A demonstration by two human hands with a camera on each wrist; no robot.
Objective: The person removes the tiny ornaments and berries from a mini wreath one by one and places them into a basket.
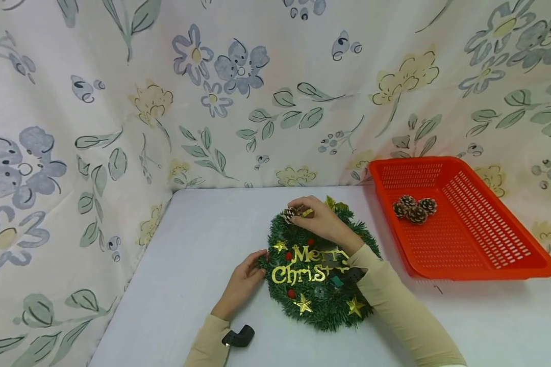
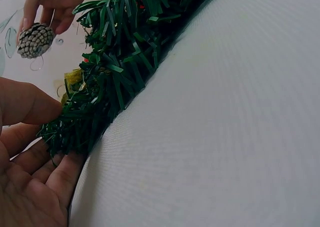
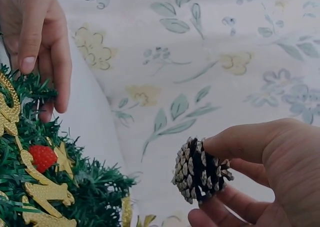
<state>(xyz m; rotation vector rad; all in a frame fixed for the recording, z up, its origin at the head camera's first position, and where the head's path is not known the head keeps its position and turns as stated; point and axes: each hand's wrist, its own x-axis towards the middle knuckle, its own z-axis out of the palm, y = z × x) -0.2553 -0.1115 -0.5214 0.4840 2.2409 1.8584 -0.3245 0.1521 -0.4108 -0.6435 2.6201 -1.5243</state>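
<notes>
A green tinsel Christmas wreath (image 1: 321, 322) lies on the white table, with gold "Merry Christ..." lettering (image 1: 301, 255), gold stars (image 1: 303, 305) and red berries (image 1: 291, 294); my right forearm hides part of it. At its left edge my left hand (image 1: 242, 283) grips the tinsel, thumb (image 2: 32, 104) above and fingers behind. Over the wreath's upper left, my right hand (image 1: 323, 221) holds a pine cone (image 3: 197, 171) with pale-tipped scales between thumb and fingers. In the right wrist view this cone is apart from the tinsel.
A red plastic basket (image 1: 477, 272) stands right of the wreath, with several pine cones (image 1: 415, 214) inside near its left wall. Behind the table hangs a flowered cloth (image 1: 266, 127). Black wrist devices (image 1: 241, 337) sit on both sleeves.
</notes>
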